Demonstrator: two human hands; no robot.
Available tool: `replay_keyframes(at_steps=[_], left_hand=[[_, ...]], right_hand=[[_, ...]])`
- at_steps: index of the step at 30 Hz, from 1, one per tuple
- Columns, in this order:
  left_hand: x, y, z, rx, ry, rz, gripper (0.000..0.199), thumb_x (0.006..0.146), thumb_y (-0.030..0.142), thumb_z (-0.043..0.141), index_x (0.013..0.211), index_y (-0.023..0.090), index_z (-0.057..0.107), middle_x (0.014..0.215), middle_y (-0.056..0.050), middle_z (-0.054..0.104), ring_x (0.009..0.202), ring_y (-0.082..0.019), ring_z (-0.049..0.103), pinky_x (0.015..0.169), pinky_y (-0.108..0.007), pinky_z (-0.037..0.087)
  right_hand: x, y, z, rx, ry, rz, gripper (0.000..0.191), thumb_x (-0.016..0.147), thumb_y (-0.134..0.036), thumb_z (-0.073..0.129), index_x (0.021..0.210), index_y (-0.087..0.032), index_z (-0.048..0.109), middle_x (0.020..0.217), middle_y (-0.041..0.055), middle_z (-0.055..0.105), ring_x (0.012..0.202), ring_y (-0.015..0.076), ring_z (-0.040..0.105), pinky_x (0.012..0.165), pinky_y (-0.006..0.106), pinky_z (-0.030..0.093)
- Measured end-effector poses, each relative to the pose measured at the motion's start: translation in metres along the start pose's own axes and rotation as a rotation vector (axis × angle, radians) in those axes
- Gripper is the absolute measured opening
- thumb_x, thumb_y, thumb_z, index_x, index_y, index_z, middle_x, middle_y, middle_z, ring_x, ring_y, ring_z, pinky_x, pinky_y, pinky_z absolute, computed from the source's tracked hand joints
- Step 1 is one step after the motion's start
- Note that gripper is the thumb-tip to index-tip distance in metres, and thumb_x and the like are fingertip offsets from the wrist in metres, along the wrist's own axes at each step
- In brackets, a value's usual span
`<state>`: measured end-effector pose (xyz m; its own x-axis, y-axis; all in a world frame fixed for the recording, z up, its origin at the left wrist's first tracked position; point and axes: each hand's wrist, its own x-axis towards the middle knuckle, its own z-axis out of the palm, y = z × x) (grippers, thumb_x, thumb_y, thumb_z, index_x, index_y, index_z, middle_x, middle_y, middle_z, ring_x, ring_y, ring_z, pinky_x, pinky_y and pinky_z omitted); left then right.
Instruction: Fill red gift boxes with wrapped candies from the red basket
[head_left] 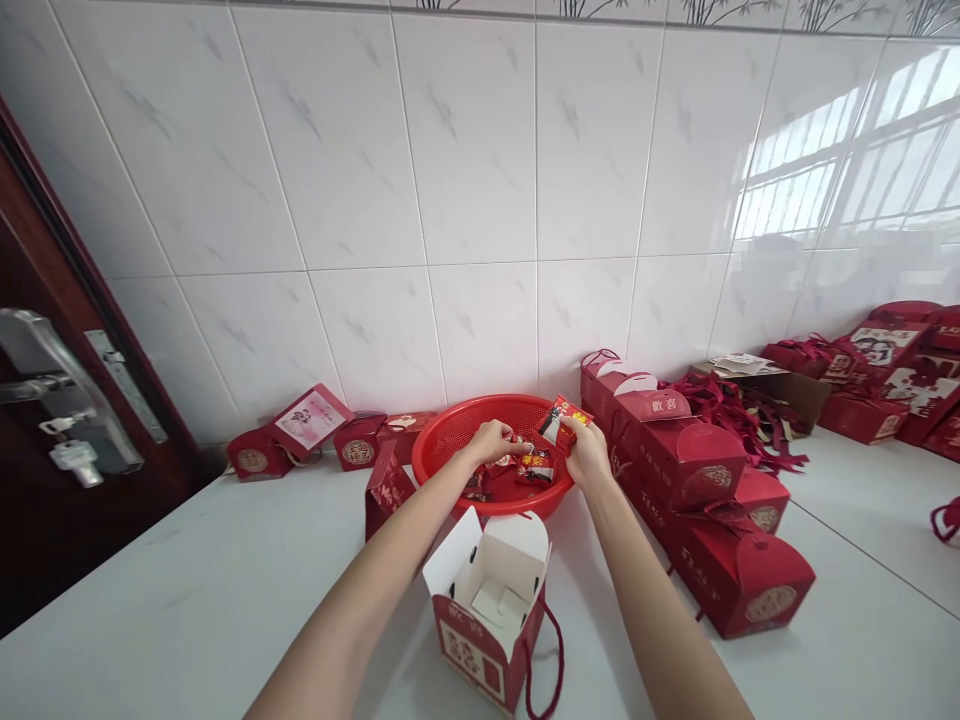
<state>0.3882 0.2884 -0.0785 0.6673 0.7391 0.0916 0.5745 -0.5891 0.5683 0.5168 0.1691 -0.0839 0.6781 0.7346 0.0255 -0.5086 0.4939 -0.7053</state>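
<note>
A red plastic basket [450,425] stands against the tiled wall with several small wrapped packets [537,466] in it. My right hand [589,452] is closed on a red and yellow packet [562,420] at the basket's right rim. Over the middle of the basket, my left hand [495,445] reaches down with its fingers pinched together at small wrapped pieces; what exactly they grip is too small to name. Between my forearms sits an open red gift box [480,640], white inside, its flaps raised and a dark red cord handle hanging on its right side.
Closed red boxes [697,470] are stacked in rows on the right. Behind them lie dark red ribbons [720,410] and a cardboard carton [799,395]. More red boxes [259,452] line the wall on the left, near a door [67,400].
</note>
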Motion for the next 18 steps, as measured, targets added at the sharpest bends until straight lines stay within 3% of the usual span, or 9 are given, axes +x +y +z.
replay_keyframes(at_steps=[5,9,14,18], left_hand=[[-0.004,0.003,0.002,-0.038,-0.106,0.014,0.055,0.054,0.058,0.083,0.050,0.020,0.044,0.051,0.007,0.041,0.057,-0.012,0.041,0.054,-0.025,0.030],[-0.001,0.002,0.004,-0.019,-0.111,0.003,0.041,0.063,0.045,0.078,0.052,0.020,0.048,0.052,0.006,0.044,0.059,-0.013,0.045,0.055,-0.026,0.032],[0.017,0.007,-0.007,0.052,-0.095,0.028,0.018,0.070,0.027,0.072,0.063,0.019,0.058,0.061,0.004,0.053,0.068,-0.015,0.052,0.059,-0.026,0.036],[0.035,0.024,0.001,0.109,-0.202,0.063,0.015,0.076,0.025,0.076,0.070,0.017,0.064,0.068,0.003,0.061,0.073,-0.017,0.059,0.066,-0.026,0.046]], right_hand=[[0.001,0.000,-0.001,-0.032,-0.016,-0.011,0.029,0.054,-0.021,0.077,0.075,-0.022,0.056,0.066,0.0008,0.071,0.066,0.0218,0.072,0.057,0.032,0.059],[0.000,0.000,-0.002,-0.046,-0.014,-0.017,0.030,0.054,-0.022,0.076,0.076,-0.022,0.056,0.069,0.0004,0.072,0.066,0.0208,0.071,0.054,0.030,0.057],[0.000,0.001,-0.002,-0.068,-0.010,-0.036,0.030,0.055,-0.025,0.076,0.077,-0.022,0.056,0.069,0.0003,0.072,0.066,0.0204,0.070,0.055,0.030,0.056],[0.000,0.002,-0.002,-0.087,-0.010,-0.049,0.030,0.054,-0.025,0.076,0.077,-0.022,0.057,0.067,-0.0003,0.071,0.062,0.0202,0.069,0.056,0.031,0.057]])
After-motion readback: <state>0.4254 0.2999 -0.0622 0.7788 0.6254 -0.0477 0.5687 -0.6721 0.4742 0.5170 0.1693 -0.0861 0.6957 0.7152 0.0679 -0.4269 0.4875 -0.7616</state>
